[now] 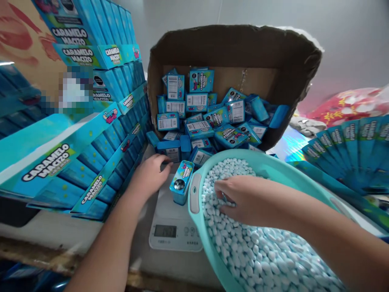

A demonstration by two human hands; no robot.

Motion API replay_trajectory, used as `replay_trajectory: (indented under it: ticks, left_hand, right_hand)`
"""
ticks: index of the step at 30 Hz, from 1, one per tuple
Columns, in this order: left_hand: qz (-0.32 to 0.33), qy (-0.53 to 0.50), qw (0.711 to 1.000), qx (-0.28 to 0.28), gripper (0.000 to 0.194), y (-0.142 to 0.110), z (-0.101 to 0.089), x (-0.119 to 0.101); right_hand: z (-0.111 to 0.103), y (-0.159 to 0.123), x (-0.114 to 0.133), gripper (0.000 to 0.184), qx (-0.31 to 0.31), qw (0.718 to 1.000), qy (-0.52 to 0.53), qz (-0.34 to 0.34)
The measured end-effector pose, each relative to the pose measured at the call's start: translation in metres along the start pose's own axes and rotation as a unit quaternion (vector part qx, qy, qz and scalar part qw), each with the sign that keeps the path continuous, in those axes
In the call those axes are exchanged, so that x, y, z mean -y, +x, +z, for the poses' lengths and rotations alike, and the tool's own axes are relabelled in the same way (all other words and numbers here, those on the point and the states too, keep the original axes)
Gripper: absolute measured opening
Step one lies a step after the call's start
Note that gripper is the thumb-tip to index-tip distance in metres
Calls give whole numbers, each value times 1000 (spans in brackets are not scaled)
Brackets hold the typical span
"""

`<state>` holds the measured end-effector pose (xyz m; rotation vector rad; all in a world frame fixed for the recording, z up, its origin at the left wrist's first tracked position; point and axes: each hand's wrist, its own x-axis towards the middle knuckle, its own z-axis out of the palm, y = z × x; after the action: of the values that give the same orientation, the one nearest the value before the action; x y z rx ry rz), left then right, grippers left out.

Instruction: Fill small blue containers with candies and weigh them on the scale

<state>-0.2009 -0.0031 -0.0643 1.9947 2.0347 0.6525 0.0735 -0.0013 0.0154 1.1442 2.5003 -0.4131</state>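
My right hand (pixel 232 198) is in the turquoise basin (pixel 192 221), its curled fingers closing on pale blue-white candies (pixel 261 251). The basin holds a deep heap of these. A small blue candy box (pixel 183 178) stands on the white kitchen scale (pixel 161 242), with candies showing through its round window. Left of that box is my left hand (pixel 153 172), fingers loosely bent and apart, with nothing seen in it. Its fingertips are close to the loose blue boxes; whether they touch is unclear. The scale's display is lit, but its digits are blurred.
A cardboard carton (pixel 261 56) on its side spills many small blue boxes (pixel 199 129) behind the scale. Stacked display trays (pixel 69 158) of boxes rise on the left. Fanned blue packs (pixel 349 154) stand on the right, with a red patterned bag (pixel 343 105) behind.
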Motion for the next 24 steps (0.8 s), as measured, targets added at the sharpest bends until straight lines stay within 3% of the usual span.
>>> replay_trajectory:
  ticks: [8,16,24]
  left_hand:
    - [3,0,1000,16,28,0,0,-2]
    - [-7,-2,1000,24,28,0,-1,-4]
    - [-6,-7,999,42,34,3,2,2]
  right_hand:
    - [3,-1,-1,20,-7,1000,0,-6]
    - [-7,-6,6,23,2,999,-15,41]
    - [-10,-5,6,18,-2,1000,7,21]
